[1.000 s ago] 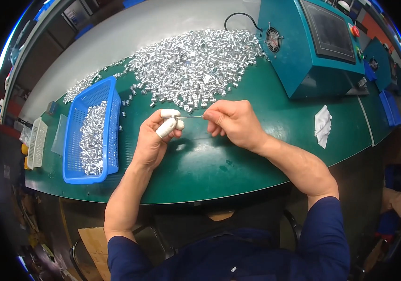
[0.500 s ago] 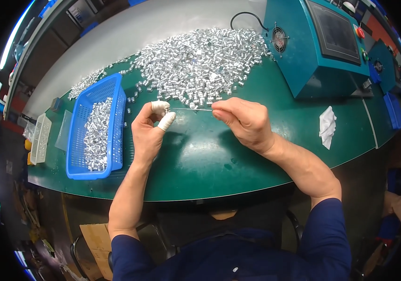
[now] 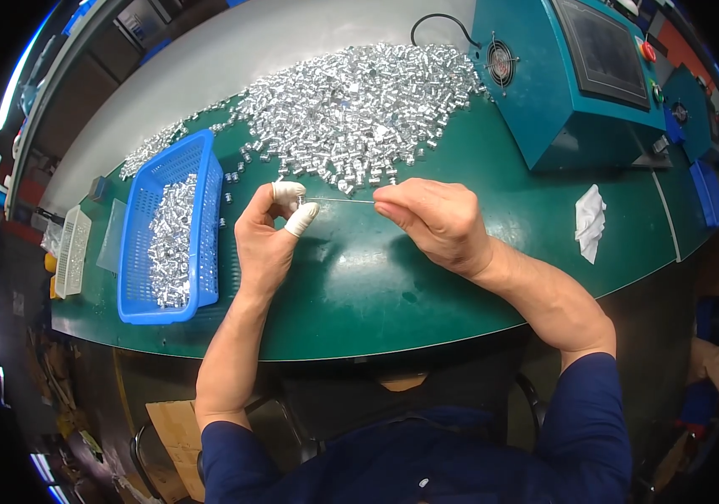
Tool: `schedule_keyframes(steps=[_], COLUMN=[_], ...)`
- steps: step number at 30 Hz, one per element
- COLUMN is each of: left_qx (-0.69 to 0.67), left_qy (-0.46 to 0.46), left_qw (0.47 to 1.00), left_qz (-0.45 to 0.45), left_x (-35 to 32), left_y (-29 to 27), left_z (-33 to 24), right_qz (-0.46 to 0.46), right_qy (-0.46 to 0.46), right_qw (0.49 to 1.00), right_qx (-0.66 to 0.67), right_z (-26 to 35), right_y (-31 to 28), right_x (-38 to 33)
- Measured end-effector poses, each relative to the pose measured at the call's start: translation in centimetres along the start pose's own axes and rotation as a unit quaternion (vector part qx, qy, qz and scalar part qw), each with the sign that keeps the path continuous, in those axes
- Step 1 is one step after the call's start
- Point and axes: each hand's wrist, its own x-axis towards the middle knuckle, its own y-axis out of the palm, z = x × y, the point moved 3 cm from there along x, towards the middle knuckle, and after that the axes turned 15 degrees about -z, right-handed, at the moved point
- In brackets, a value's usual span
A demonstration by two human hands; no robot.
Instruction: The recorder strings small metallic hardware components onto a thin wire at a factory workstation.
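Note:
My left hand [image 3: 265, 231], with white covers on thumb and forefinger, pinches a small shiny metal part [image 3: 301, 200]. Between the thumb and fingers of my right hand [image 3: 435, 220] is a thin straight metal rod [image 3: 338, 200]. It points left, and its far tip reaches the part in my left hand; whether it goes inside is too small to tell. Just beyond both hands spreads a big heap of small silvery cylindrical parts [image 3: 359, 109]. Left of my left hand stands a blue perforated basket [image 3: 207, 252], partly filled with similar parts [image 3: 173, 244].
A teal machine [image 3: 569, 126] with a dark screen and a red button stands at the back right. A crumpled white cloth [image 3: 590, 223] lies on the green table [image 3: 359, 311]. At far left are a white basket [image 3: 72, 252] and a clear plastic bag [image 3: 112, 235].
My right hand has shifted slightly left, so less of the rod shows between the hands. My left hand keeps its pinch on the metal part.

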Motion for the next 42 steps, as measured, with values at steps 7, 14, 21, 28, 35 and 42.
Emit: schedule_keyframes(steps=[7, 14, 21, 28, 35, 42], left_qx=[0.014, 0.021, -0.085, -0.066, 0.028, -0.058], left_qy=[0.015, 0.028, -0.080, -0.104, -0.001, -0.129], left_qw=[1.000, 0.999, 0.993, 0.992, 0.995, 0.986], left_qz=[-0.002, 0.007, 0.025, 0.030, 0.094, 0.093], left_x=[-0.1, -0.2, 0.1, 0.1, -0.6, -0.3], left_y=[0.1, 0.2, 0.1, -0.2, 1.0, 0.8], left_z=[-0.1, 0.0, 0.4, 0.5, -0.4, 0.8], right_qz=[-0.012, -0.004, 0.013, 0.030, 0.104, 0.051], right_qy=[-0.007, -0.008, 0.002, 0.417, 0.627, 0.284], right_qw=[1.000, 1.000, 1.000, 0.902, 0.745, 0.953], right_qx=[-0.002, -0.002, -0.025, 0.112, 0.201, 0.089], right_z=[0.1, 0.0, -0.2, -1.7, -3.4, -2.6], right_y=[0.0, 0.1, -0.1, 0.2, 0.6, 0.7], right_x=[0.0, -0.2, -0.1, -1.4, -2.4, -1.7])
